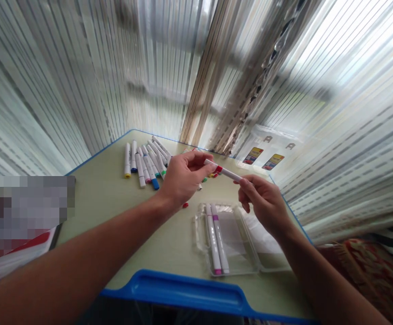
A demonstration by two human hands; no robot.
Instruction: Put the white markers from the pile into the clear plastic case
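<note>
Over a blue-rimmed desk (108,194) by sheer curtains (64,81), left hand (183,178) and right hand (264,201) pinching one marker (225,172)

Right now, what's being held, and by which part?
A white marker with a red band: left hand pinches the red-banded end, right hand pinches the opposite end.

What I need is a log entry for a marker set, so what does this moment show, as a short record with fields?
left hand: fingers pinch one end of the white marker
right hand: fingers pinch its other end
white marker: held above the table, red band near the left hand
clear case: flat on the table, below the hands
in case: two markers side by side, pink and purple ends
loose markers: lying in a row at the far side
table: pale green, blue rim
</note>
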